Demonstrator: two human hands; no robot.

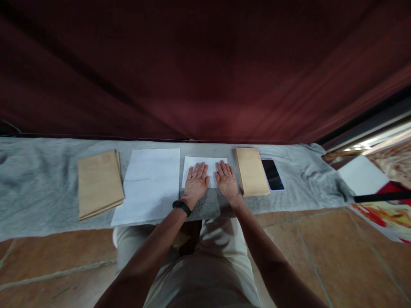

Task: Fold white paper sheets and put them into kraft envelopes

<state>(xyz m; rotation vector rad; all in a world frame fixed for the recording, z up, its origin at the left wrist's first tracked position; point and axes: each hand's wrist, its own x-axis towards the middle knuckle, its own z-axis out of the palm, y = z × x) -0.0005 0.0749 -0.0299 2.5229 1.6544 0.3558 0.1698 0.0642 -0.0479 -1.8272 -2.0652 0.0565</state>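
Head view: L hand & R hand flat, fingers splayed on folded paper.

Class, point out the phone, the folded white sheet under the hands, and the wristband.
phone [272, 174], head view, middle of its dark screen
folded white sheet [212, 164], head view, bare strip between the hands
wristband [181, 207], head view, top of the band

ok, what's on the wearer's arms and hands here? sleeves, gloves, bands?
Both forearms are bare, with no sleeves in view and no gloves. The left hand has a black band around its wrist. The right hand and its wrist carry nothing visible. No rings can be made out.
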